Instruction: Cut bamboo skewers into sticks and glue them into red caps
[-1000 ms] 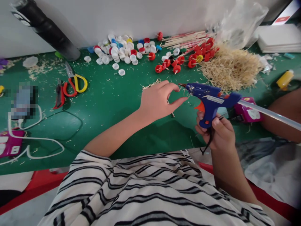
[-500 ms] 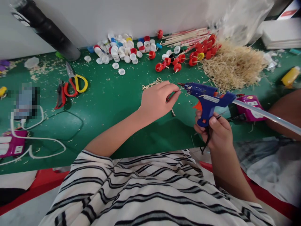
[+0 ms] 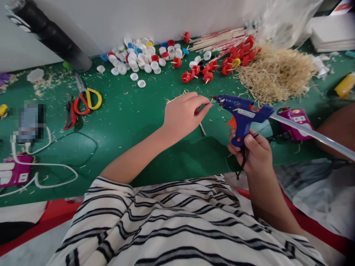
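My right hand (image 3: 256, 151) is wrapped round the handle of a blue hot glue gun (image 3: 235, 105) with an orange trigger. A long clear glue stick (image 3: 307, 131) sticks out of its back. The gun's nozzle points left, at the fingertips of my left hand (image 3: 184, 112). Thumb and forefinger of that hand are pinched together just beside the nozzle; what they hold, if anything, is too small to make out. Under the left hand lies a thin metal rod (image 3: 203, 129), partly hidden. A few pale strands (image 3: 177, 98) show behind the hand.
White and coloured bottle caps (image 3: 138, 59), red cap wheels on sticks (image 3: 208, 77), wooden skewers (image 3: 219, 40) and wood shavings (image 3: 277, 75) line the back. Scissors (image 3: 87, 98), red-handled pliers (image 3: 70, 113), a phone (image 3: 29, 122) and a cable lie left. Another person's arm (image 3: 338, 129) is at right.
The view has shifted slightly. Both hands keep nearly the same pose, with the glue gun's nozzle still at my left fingertips.
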Demonstrator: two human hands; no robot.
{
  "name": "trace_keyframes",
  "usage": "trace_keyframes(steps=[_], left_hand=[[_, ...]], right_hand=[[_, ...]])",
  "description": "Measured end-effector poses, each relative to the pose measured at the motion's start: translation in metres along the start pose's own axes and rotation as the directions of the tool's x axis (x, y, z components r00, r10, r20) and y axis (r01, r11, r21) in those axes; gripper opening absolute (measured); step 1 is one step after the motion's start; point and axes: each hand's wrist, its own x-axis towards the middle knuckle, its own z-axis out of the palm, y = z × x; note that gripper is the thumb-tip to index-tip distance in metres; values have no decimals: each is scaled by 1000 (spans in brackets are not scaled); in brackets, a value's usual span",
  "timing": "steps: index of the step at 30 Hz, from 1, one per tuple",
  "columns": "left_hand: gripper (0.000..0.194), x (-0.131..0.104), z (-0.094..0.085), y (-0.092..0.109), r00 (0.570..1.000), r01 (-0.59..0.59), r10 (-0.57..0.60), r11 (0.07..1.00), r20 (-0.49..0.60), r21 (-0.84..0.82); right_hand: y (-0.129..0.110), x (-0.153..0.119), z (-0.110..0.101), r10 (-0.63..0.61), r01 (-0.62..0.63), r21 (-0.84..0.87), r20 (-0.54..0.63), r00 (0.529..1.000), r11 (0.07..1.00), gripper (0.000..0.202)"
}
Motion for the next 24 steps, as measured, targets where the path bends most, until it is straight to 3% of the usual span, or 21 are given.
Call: trace_keyframes(steps=[9, 24], left_hand=[[41, -2, -1, -1, 1000, -9, 10, 1000, -16, 23], [28, 2, -1, 5, 985, 79, -81, 997, 155, 14]], right_hand=[[3, 2, 4, 4, -4, 15, 14, 1000, 1000, 37], [8, 6, -9, -21, 18, 59, 48, 999, 998, 40]])
